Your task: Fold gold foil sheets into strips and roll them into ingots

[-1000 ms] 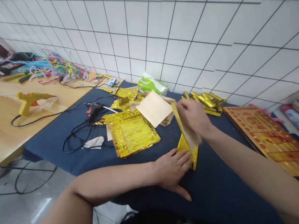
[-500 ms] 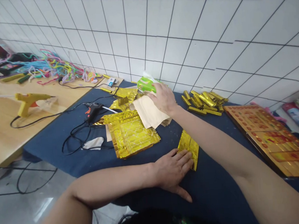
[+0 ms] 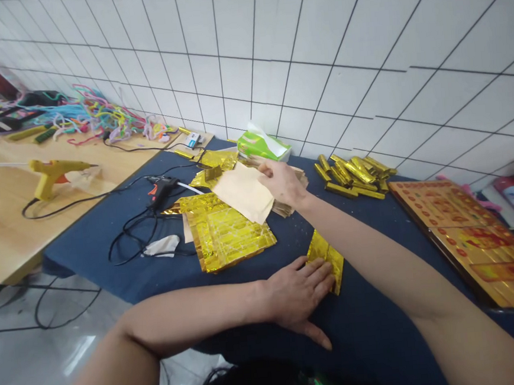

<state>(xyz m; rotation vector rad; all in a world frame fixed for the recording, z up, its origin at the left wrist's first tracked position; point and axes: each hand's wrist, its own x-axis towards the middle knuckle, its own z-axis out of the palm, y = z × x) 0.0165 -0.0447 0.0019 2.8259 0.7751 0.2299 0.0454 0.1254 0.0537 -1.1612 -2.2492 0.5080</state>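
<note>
Pressing gold strip [image 3: 318, 247] to blue cloth [image 3: 125, 280] w/ L hand [image 3: 298, 290], palm down: fingers straight & close together, thumb spread wide, nothing gripped. Partly hidden under those fingers, w/ far end & R edge of strip in view.

Reaching fwd w/ R hand [image 3: 282, 183] over paper pile [image 3: 284, 209], approx. mid-cloth: fingers curled in, thumb nr. forefinger, narrow gap at most. Can't tell if pinching tan sheet [image 3: 242, 195] or merely touching. Lying atop pile & overlapping, in this view, rear R part of gold stack [image 3: 231, 233]: same tan sheet.

L of gold stack, on cloth: black gun [image 3: 163, 191], cord looped, plus white scrap [image 3: 163, 246]. Behind pile, nr. tiled wall [image 3: 228, 58]: green tissue box [image 3: 257, 142], white tissue poking out. To R, also nr. wall: heap of gold rolls [image 3: 356, 173]. Far R: red-&-gold board [image 3: 474, 235]. Far L, on wood table [image 3: 2, 236]: yellow gun [image 3: 51, 173], w/ tangle of multicol. strands [image 3: 112, 112] farther back.
</note>
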